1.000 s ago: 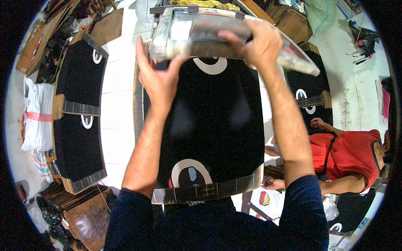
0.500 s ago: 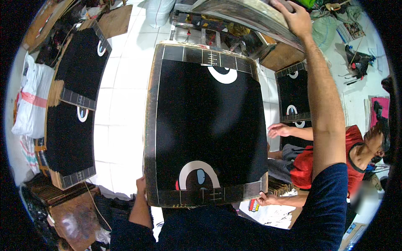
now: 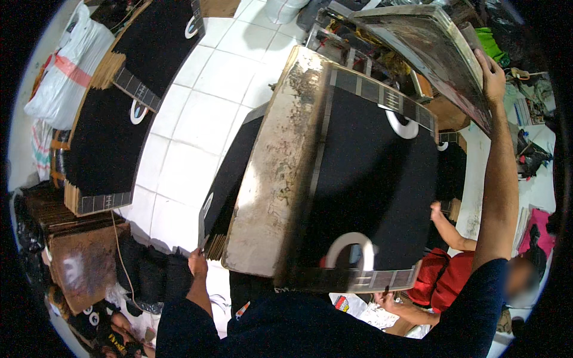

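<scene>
High on the right, my right hand [image 3: 492, 74] is closed round the edge of a raised, stained screen frame [image 3: 430, 53], which hangs tilted. My left hand [image 3: 198, 264], at lower left, pinches the near corner of a black panel [image 3: 236, 161] that lies beside the worktable. Over the worn beige tabletop [image 3: 259, 179] lies a black printed panel [image 3: 370, 179] with white eye shapes and gridded end strips. It covers the right part, and its left edge is blurred. A co-worker's hand [image 3: 388, 300] holds its near right edge.
The co-worker in a red shirt [image 3: 444, 277] sits at right, another hand [image 3: 439, 212] raised. Black panels [image 3: 107, 149] lie on stacked boards at left, beside white sacks [image 3: 71, 65]. A brown box [image 3: 89, 268] stands near lower left. White floor tiles [image 3: 185, 137] run between.
The printed panel has slid right, baring the tabletop's left part. My right hand and the screen frame show farther right. The black panel by my left hand has come into view.
</scene>
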Tool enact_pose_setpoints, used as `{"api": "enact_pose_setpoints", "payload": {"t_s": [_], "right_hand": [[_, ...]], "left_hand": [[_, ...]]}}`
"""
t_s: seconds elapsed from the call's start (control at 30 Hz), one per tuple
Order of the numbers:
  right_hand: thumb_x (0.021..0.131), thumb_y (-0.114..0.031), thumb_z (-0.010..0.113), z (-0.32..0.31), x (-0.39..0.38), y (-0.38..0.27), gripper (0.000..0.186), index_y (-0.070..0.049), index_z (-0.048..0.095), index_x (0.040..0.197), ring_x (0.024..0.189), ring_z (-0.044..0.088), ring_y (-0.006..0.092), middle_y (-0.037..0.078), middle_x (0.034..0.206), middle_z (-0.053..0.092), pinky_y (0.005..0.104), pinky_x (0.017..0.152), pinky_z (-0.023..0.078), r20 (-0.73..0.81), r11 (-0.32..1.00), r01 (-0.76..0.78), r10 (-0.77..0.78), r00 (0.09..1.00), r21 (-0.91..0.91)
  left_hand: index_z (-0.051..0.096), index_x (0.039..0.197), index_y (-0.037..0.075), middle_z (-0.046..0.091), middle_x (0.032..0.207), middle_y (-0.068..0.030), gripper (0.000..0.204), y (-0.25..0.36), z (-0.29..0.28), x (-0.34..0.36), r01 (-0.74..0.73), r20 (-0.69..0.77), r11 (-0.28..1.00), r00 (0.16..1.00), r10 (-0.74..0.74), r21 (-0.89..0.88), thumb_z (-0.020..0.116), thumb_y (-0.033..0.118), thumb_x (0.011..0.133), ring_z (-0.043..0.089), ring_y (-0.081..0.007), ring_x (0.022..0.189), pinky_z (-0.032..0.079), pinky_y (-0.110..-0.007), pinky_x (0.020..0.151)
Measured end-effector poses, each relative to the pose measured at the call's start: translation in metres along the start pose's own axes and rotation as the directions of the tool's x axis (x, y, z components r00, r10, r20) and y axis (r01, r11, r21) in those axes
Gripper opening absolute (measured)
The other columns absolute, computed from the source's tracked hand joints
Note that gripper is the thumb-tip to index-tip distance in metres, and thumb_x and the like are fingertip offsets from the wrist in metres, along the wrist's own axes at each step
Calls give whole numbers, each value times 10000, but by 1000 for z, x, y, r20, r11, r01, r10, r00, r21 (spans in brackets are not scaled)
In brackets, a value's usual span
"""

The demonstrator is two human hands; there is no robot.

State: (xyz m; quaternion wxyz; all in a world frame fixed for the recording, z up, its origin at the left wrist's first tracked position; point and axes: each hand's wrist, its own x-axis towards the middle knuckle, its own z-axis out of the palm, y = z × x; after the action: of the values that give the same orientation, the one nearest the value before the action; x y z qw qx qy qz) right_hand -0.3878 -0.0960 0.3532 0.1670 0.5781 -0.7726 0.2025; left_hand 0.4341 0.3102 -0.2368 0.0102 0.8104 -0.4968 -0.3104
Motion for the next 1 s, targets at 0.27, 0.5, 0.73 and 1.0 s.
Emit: {"api": "enact_pose_setpoints", "payload": {"t_s": [0.27,0.5,0.73,1.0], "right_hand": [[757,-849,649,-5,-7,-12,1035,-28,655,1388,1270,630,334,228,1371,661,394,1111,427,11,992,-119,120,993,-43],[745,-874,611,-7,-25,-35,1001,-111,662,1391,1239,648,364,191,1343,684,403,1081,458,-25,993,-85,83,996,-87],[736,-936,526,-11,-48,-52,1028,-145,681,1375,1225,665,362,196,1310,699,461,1059,505,11,992,-64,66,998,-112],[774,-957,470,-13,-72,-63,1052,-133,656,1401,1212,671,354,184,1282,714,490,1063,509,26,996,25,-22,999,-89]], "left_hand": [[746,924,1,722,890,-149,64,133,-113,33,-549,-538,835,690,484,47,740,60,899,693,-359,856,536,-470,764],[710,896,-57,700,818,-188,117,335,-202,94,-785,-715,613,478,511,-87,759,49,899,697,-351,728,549,-414,677],[725,967,-41,668,782,-137,108,407,-318,-54,-842,-766,539,333,550,20,711,-1,867,668,-230,681,523,-340,637],[701,1210,-5,637,799,-55,384,390,-217,-269,-949,-322,57,-48,946,310,654,260,937,678,-269,814,490,-397,636]]}}
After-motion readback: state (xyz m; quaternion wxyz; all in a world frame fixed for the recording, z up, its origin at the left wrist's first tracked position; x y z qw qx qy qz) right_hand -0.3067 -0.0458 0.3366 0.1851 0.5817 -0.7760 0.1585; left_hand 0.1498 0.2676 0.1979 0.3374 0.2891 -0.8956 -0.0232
